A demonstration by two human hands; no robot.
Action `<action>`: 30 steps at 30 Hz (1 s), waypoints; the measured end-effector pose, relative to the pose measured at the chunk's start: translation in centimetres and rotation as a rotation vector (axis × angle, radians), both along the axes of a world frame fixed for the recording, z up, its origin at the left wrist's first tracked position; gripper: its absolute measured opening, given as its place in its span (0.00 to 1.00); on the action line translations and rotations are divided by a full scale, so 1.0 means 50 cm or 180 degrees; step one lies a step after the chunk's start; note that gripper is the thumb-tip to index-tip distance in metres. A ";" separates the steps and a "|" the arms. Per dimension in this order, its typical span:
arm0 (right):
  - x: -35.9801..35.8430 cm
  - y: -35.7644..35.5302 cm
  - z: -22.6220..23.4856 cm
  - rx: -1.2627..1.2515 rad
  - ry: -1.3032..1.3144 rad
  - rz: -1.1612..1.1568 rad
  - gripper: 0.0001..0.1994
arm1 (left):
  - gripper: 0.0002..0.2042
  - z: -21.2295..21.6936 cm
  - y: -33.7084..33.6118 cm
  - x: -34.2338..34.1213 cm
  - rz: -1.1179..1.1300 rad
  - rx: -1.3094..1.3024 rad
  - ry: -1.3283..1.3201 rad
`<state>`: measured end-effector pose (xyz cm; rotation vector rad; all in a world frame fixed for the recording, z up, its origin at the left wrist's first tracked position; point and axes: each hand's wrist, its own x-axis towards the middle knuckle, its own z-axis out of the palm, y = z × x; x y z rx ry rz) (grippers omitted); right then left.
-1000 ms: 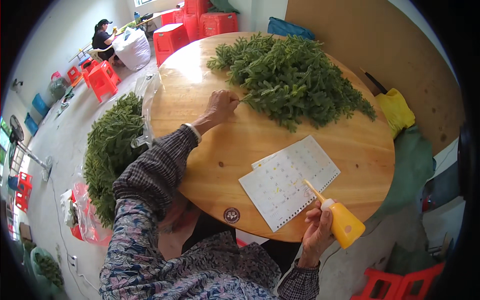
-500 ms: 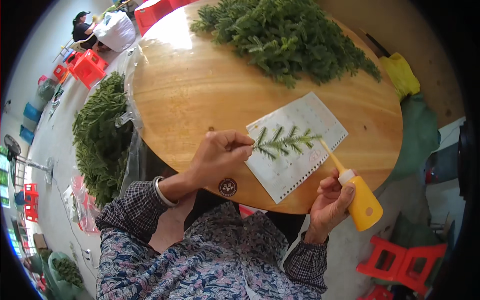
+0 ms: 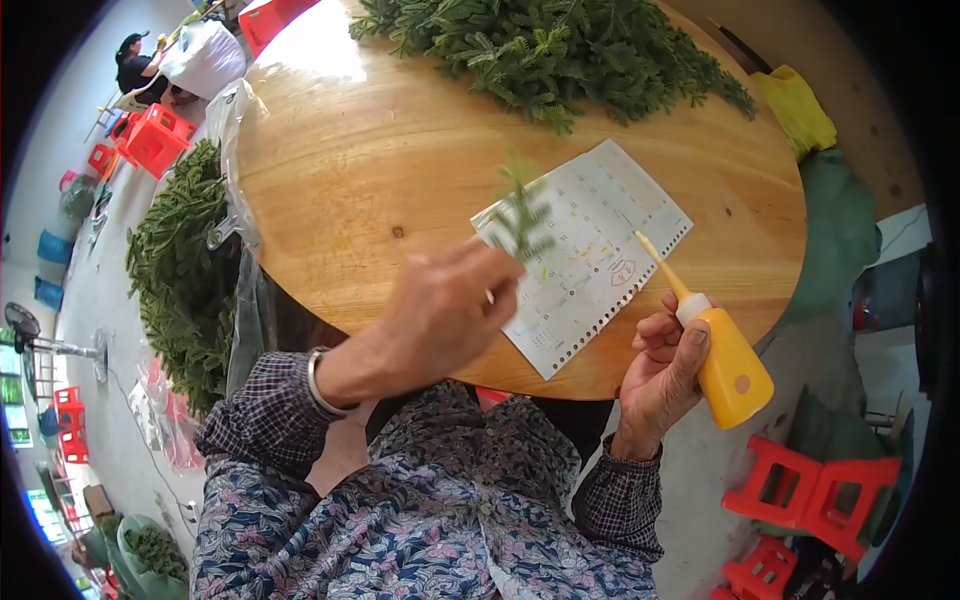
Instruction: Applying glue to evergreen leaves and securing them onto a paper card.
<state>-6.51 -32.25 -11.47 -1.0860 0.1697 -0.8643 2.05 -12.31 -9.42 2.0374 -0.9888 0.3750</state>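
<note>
Blurred by motion, my left hand (image 3: 435,315) pinches a green fir sprig (image 3: 522,220) by its lower end. The sprig points up and away from me over the left part of a white calendar sheet (image 3: 565,290) with a perforated edge. In my right hand (image 3: 662,372) is a yellow squeeze bottle (image 3: 735,375) with a white collar and a long thin nozzle. Its tip hovers near the right part of the sheet, apart from the sprig. The sheet lies askew on the round wooden table (image 3: 340,190) close to me.
A heap of green fir sprigs (image 3: 570,60) covers the table's far side. Another greenery pile (image 3: 185,275) sits left of the table beside clear plastic. Red stools (image 3: 810,490) stand at lower right. A person (image 3: 138,70) sits far left by a white sack (image 3: 205,60).
The sprig has swung from lying level toward the nozzle to pointing upward, and moved left away from the bottle. My right hand still holds the bottle. The view has shifted slightly.
</note>
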 end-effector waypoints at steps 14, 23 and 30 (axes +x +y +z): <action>0.000 0.005 0.006 0.0047 0.0082 0.0009 0.21 | 0.07 0.015 -0.058 0.011 -0.0600 -0.0281 -0.0090; -0.002 0.001 0.008 0.0115 0.0093 0.0008 0.21 | 0.08 0.003 -0.069 0.039 -0.0501 -0.0371 0.1152; -0.001 -0.002 0.004 0.0089 0.0016 0.0062 0.21 | 0.07 0.001 -0.043 0.010 0.0036 -0.0160 0.1686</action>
